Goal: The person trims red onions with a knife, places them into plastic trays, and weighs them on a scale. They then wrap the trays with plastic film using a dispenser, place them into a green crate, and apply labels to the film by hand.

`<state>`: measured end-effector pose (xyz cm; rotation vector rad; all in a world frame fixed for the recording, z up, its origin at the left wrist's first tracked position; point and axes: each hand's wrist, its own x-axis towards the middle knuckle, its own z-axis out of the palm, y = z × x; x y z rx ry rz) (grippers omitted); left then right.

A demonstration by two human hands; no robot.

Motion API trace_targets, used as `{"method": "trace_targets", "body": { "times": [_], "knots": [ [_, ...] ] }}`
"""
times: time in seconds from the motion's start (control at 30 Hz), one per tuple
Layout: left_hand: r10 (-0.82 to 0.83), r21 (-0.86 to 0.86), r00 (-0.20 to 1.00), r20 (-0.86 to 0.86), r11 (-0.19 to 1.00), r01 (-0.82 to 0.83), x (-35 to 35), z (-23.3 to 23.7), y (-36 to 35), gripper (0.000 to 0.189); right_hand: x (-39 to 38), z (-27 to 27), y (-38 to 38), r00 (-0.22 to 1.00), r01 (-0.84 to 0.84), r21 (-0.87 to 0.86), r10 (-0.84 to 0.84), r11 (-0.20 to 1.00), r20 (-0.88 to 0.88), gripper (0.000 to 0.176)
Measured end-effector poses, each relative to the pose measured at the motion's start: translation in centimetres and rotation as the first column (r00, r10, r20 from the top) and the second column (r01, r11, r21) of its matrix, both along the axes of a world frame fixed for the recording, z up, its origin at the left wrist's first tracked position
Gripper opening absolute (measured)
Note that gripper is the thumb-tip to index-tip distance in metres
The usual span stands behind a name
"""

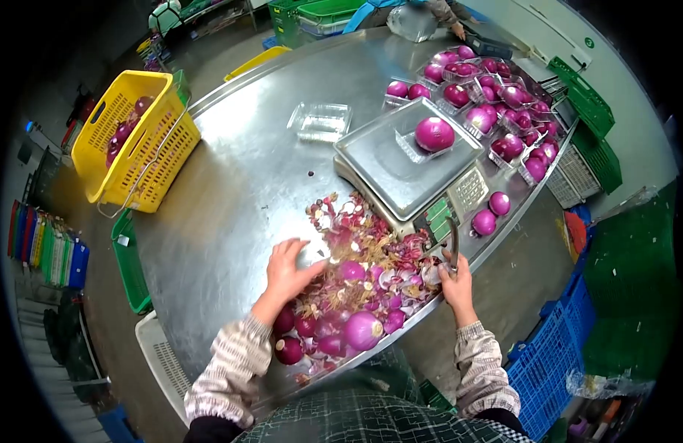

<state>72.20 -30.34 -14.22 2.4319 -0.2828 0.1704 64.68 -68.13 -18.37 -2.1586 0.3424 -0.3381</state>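
Observation:
My left hand (288, 269) is over the metal table, its fingers apart and nothing in it, at the left edge of a heap of onion peels (356, 232). A curved knife (453, 240) points up from my right hand (456, 284), whose fingers are closed round its handle at the table's near edge. Purple onions lie between the hands and nearer my body, among them a large one (363, 331) and a dark one (289, 350). Beyond the peels stands a scale (408, 159) bearing a clear tray with one peeled onion (434, 134).
An empty clear tray (319, 122) lies left of the scale. Packed trays of onions (507, 111) crowd the far right. Two loose onions (484, 221) sit by the right edge. A yellow basket (164, 148) stands at the left. Another person's hand (458, 30) shows at the far end.

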Motion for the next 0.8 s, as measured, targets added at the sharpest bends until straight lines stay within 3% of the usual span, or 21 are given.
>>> {"method": "trace_targets", "body": {
  "times": [0.1,0.17,0.2,0.27,0.33,0.37,0.4,0.47,0.53,0.57,0.6,0.63,0.67,0.73,0.77,0.8],
  "knots": [
    [-0.007,0.069,0.992,-0.127,0.997,0.016,6.6,-2.4,-4.6,0.078,1.4,-1.6,0.4,0.998,0.066,-0.104,-0.064,0.992,0.025,0.036],
    [-0.098,0.094,0.908,-0.408,0.984,0.149,8.0,-3.2,-7.2,0.074,1.9,-0.8,2.0,0.997,0.058,0.183,-0.049,0.981,-0.054,0.035],
    [-0.106,0.276,0.918,-0.382,0.935,0.223,7.0,-3.3,-8.0,0.068,1.0,-0.5,3.2,0.993,0.071,0.329,-0.034,0.942,-0.116,0.035],
    [-0.155,0.278,0.905,-0.396,0.919,0.279,5.8,-3.4,-8.0,0.064,-0.1,-0.5,5.8,0.999,-0.037,0.201,0.038,0.979,-0.003,0.037],
    [-0.153,0.280,0.887,-0.436,0.913,0.296,4.4,-3.2,-6.8,0.061,-1.6,-1.3,9.6,0.994,0.024,0.481,0.030,0.876,-0.105,0.035],
    [-0.147,0.297,0.876,-0.460,0.904,0.308,4.1,-2.9,-6.0,0.060,-2.2,-1.8,11.0,0.993,-0.064,0.331,0.094,0.941,-0.075,0.038],
    [-0.139,0.314,0.865,-0.483,0.894,0.319,3.9,-2.6,-5.0,0.059,-2.3,-1.8,12.4,0.990,-0.129,0.289,0.142,0.949,-0.024,0.041],
    [-0.145,0.318,0.859,-0.491,0.888,0.331,2.9,-1.9,-2.6,0.066,-2.6,-1.1,13.9,0.982,-0.108,0.443,0.165,0.890,-0.092,0.040],
    [-0.137,0.257,0.889,-0.438,0.928,0.270,1.0,-1.1,-0.2,0.067,-3.0,-1.0,14.8,0.987,-0.155,0.235,0.159,0.960,0.002,0.040],
    [-0.077,0.220,0.969,-0.234,0.967,0.130,0.0,-1.1,1.6,0.068,-3.0,-0.9,14.8,0.985,-0.171,0.121,0.166,0.978,0.052,0.039],
    [0.023,0.210,0.997,0.077,0.977,-0.038,-0.8,-2.5,4.4,0.061,-3.3,0.0,14.5,0.977,-0.060,-0.155,0.090,0.986,0.194,0.039],
    [0.091,0.070,0.973,0.211,0.992,-0.108,-1.9,-2.7,7.3,0.056,-3.8,1.9,13.8,0.979,-0.052,-0.013,0.054,0.999,0.195,0.038],
    [0.107,0.074,0.974,0.201,0.990,-0.124,-4.1,0.0,9.2,0.052,-4.4,3.1,13.0,0.982,-0.045,0.127,0.020,0.991,0.186,0.038],
    [0.113,0.121,0.994,0.013,0.986,-0.114,-8.7,0.1,12.1,0.053,-5.3,3.0,11.1,0.992,-0.123,0.123,0.124,0.985,0.003,0.034],
    [0.115,0.161,0.991,-0.075,0.982,-0.101,-10.9,-0.2,12.5,0.055,-4.8,3.1,10.8,0.979,-0.194,-0.099,0.200,0.976,0.049,0.030],
    [0.078,0.214,0.995,-0.061,0.975,-0.064,-12.7,-1.0,12.7,0.058,-4.0,3.4,10.7,0.977,-0.202,-0.170,0.211,0.965,0.036,0.030]
  ]
}}
